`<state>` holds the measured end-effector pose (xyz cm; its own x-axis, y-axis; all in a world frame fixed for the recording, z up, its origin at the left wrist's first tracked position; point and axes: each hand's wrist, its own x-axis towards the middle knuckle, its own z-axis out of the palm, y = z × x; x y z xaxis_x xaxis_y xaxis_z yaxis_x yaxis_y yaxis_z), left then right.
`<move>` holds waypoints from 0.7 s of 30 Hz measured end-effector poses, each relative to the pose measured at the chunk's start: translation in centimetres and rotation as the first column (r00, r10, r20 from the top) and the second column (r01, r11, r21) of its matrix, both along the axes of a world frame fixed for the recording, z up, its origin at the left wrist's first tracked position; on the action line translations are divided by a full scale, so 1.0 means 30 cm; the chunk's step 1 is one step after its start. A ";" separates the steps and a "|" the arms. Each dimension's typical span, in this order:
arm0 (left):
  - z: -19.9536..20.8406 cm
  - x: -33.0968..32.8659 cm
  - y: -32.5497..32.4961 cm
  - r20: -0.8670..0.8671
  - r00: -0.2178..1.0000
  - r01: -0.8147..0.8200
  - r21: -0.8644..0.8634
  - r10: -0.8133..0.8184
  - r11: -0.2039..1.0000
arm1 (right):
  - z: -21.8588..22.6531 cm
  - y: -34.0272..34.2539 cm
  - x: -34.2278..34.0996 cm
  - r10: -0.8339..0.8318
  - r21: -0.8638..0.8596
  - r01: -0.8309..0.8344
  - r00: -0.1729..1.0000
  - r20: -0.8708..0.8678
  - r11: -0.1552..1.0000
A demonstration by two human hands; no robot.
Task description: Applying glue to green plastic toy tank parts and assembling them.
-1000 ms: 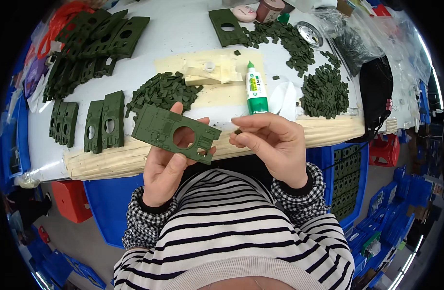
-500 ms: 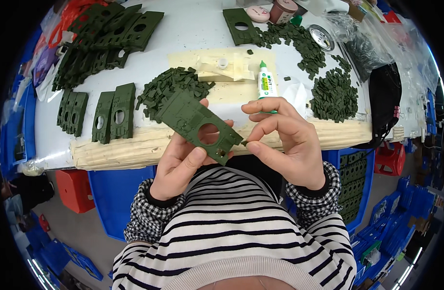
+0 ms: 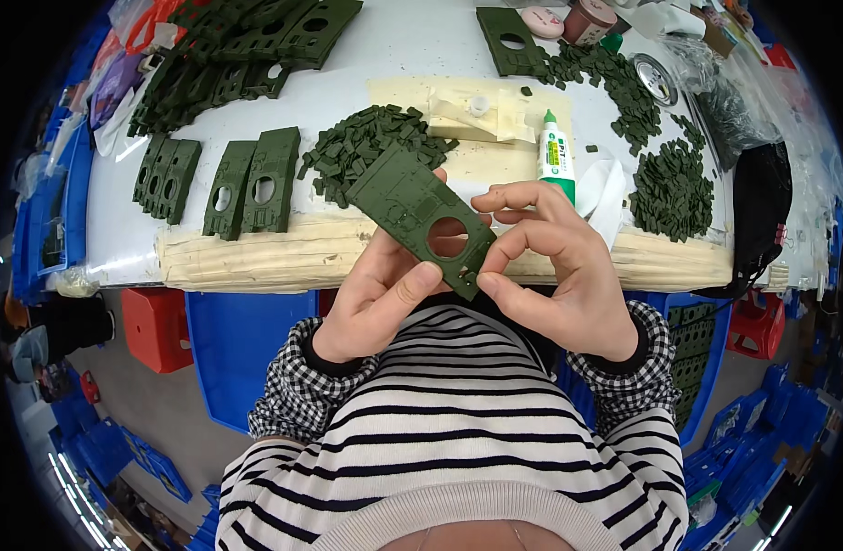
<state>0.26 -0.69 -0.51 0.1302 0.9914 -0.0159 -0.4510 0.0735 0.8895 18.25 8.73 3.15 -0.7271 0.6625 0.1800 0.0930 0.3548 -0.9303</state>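
Note:
My left hand [image 3: 371,308] is closed on a dark green plastic model tank hull plate [image 3: 405,197], thumb on its near edge. The plate is tilted, with a large round hole toward its near right end. My right hand [image 3: 573,280] pinches thumb and forefinger at that end, touching the plate's edge; its other fingers are curled loosely. The small green piece in the pinch is mostly hidden by the fingertips. Behind the plate lies a heap of small green pieces [image 3: 371,138]. A white glue bottle [image 3: 555,151] with a green tip stands beyond my right hand.
Similar hull plates [image 3: 273,184] stand at the left, with a larger stack [image 3: 302,41] behind. More small pieces [image 3: 674,193] are heaped at the right. A taped block [image 3: 481,119] sits mid-table. Padding [image 3: 247,260] lines the front edge; a blue bin [image 3: 247,358] stands below.
My right fingertips have come up against the plate's near right end, closing the small gap with the piece. The whole view has shifted, so the table sits farther right and higher.

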 end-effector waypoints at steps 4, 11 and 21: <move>-0.015 -0.004 -0.003 -0.040 0.999 -0.032 -0.002 0.032 0.999 | -0.014 -0.008 -0.006 -0.028 -0.011 0.028 1.000 0.003 1.000; -0.020 0.003 -0.009 -0.075 0.994 -0.070 0.046 0.073 0.997 | -0.018 -0.011 -0.016 -0.051 -0.004 0.051 0.999 0.009 0.999; -0.028 0.002 -0.012 -0.113 0.988 -0.098 0.045 0.102 0.994 | -0.015 -0.012 -0.025 -0.071 0.020 0.071 0.997 0.005 0.997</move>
<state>0.34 -1.04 -1.34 0.0300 0.9994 0.0143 -0.3485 -0.0030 0.9373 17.49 8.37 2.70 -0.6794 0.7087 0.1901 0.1234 0.3658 -0.9225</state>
